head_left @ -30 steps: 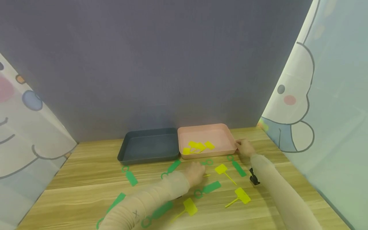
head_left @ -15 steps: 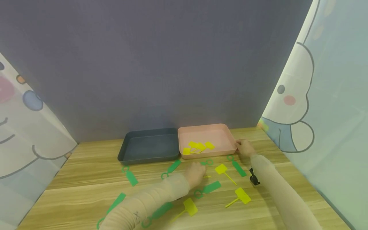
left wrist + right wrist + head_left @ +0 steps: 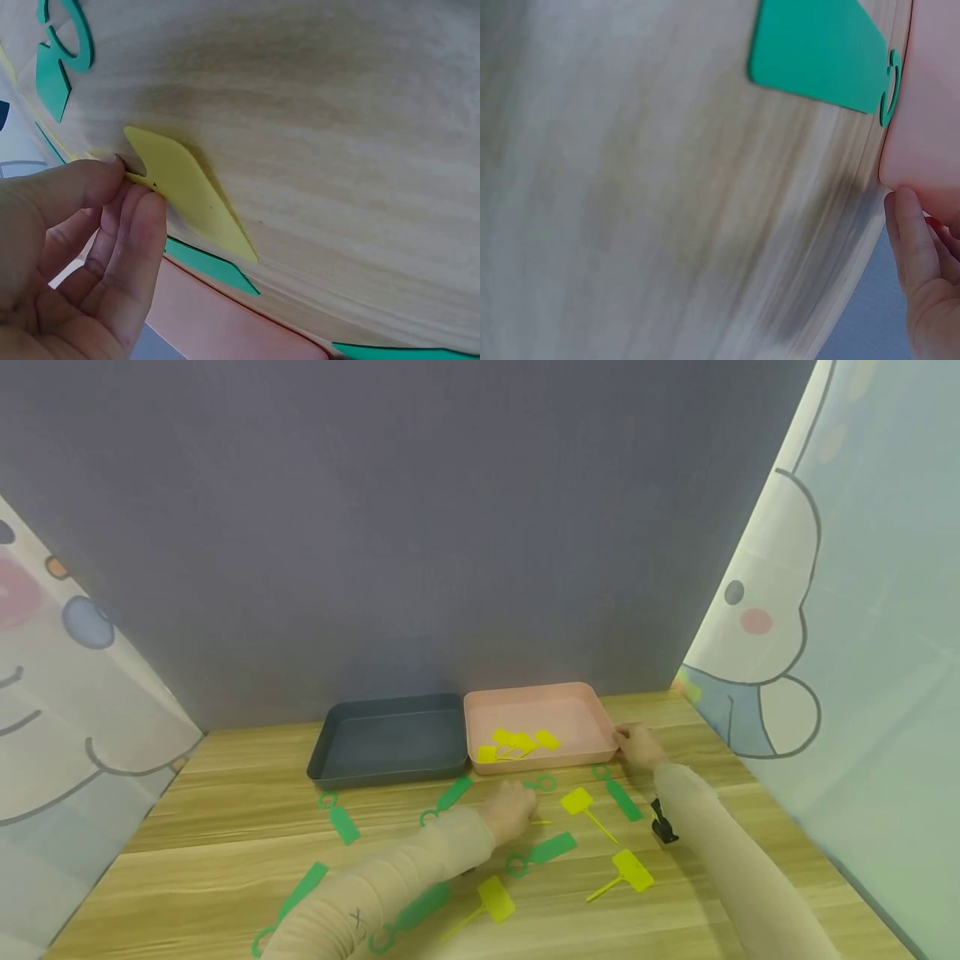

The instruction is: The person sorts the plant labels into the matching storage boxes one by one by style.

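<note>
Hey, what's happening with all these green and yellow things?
Someone's left hand is pinching a yellow tag by its thin stem, down near the table. Their right hand is touching the near right corner of the pink tray. A few yellow tags lie in that tray, and others lie on the table among the green tags. A dark tray sits beside the pink one.

Wood-grained surface (image 3: 210,810), dark tray (image 3: 393,743) and pink tray (image 3: 573,722) side by side toward the back, green tags (image 3: 555,847) with ring ends, yellow tags (image 3: 633,870) with thin stems, scattered in front.
</note>
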### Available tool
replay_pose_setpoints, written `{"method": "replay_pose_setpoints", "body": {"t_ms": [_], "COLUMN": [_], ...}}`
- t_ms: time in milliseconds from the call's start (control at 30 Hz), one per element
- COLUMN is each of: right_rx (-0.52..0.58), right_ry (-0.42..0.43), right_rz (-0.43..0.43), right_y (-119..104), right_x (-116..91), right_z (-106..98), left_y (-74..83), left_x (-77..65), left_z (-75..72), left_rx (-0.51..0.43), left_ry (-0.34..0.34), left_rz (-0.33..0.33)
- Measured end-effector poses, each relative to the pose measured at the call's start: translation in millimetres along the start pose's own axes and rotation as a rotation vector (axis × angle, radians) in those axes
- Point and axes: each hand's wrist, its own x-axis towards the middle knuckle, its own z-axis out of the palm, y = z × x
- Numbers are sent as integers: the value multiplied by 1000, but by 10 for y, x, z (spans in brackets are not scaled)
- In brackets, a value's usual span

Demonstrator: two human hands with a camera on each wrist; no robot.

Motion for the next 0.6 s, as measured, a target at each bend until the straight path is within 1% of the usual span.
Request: {"method": "replay_pose_setpoints", "body": {"t_ms": [67, 233, 433, 500, 600], "right_rx": [4, 25, 37, 30, 3], "right_ry": [-1, -7, -18, -16, 1], "right_rz": [-6, -14, -2, 1, 2], "right_y": [6, 20, 11, 3, -15], "right_x": [9, 25, 24, 19, 8], "right_z": [4, 4, 5, -1, -10], "left_y": [0, -1, -13, -20, -34], "left_x": [-3, -20, -26, -25, -18], "left_z": [-12, -47, -63, -65, -69], "left_rx": [-20, -39, -92, -94, -67], "left_ry": [-12, -18, -30, -25, 6], "left_rz": [-5, -8, -20, -14, 11]}}
